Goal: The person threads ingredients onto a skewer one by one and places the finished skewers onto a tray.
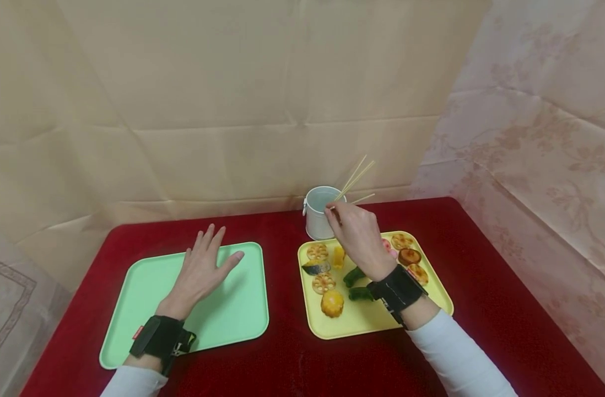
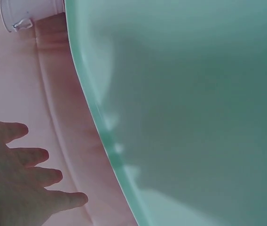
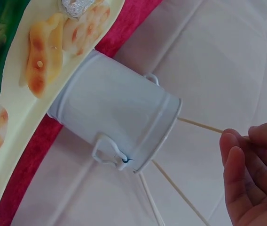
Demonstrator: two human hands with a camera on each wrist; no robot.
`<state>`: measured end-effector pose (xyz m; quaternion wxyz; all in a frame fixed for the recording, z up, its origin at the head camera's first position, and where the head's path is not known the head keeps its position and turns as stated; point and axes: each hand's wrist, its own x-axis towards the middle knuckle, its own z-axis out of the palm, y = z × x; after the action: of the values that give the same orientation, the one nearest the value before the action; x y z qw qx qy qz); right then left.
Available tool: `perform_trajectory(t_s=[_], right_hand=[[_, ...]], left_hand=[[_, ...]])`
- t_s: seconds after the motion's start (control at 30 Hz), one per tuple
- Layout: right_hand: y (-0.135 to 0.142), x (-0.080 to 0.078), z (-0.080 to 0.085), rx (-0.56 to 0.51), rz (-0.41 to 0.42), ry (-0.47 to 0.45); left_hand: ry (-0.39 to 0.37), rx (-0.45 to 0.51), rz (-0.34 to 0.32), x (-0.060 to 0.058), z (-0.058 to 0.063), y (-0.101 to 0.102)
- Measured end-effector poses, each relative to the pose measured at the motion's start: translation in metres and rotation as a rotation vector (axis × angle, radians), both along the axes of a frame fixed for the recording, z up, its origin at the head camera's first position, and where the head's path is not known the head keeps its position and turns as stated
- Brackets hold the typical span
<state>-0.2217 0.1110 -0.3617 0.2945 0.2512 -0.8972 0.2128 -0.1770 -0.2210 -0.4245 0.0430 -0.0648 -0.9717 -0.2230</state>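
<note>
Your right hand (image 1: 359,232) is pinching one thin stick (image 3: 200,125) between thumb and finger. That stick is poking out of the white bucket (image 1: 317,223), which is standing near the tabletop's (image 1: 287,331) far edge, just past the yellow tray (image 1: 362,321). Two more sticks (image 3: 180,193) are leaning out over the rim close by. Your left hand (image 1: 198,275) is hovering over the green tray (image 1: 238,315), toward the tabletop's left edge, with fingers spreading wide and holding nothing.

Watch out for a few things. If you are pulling sideways, the stick could be scraping the rim and tipping the bucket, because it is looking light. If you are pinching too softly, the stick could be slipping away. A second stick could be tagging along, since they are sitting so near. Your right wrist is also hanging over the green food pieces (image 1: 354,277), so dipping it could be pushing them around.
</note>
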Motion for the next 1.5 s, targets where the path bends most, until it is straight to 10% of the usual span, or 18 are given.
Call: perform_trajectory(t_s=[0.77, 1.07, 1.5], right_hand=[[0.038, 0.046, 0.025, -0.41, 0.043, 0.114], [0.031, 0.053, 0.016, -0.74, 0.168, -0.119], [0.006, 0.054, -0.005, -0.96, 0.304, -0.514]], left_hand=[[0.104, 0.18, 0.031, 0.0, 0.006, 0.014], [0.192, 0.558, 0.045, 0.004, 0.024, 0.048], [-0.007, 1.408, 0.018, 0.005, 0.046, 0.103]])
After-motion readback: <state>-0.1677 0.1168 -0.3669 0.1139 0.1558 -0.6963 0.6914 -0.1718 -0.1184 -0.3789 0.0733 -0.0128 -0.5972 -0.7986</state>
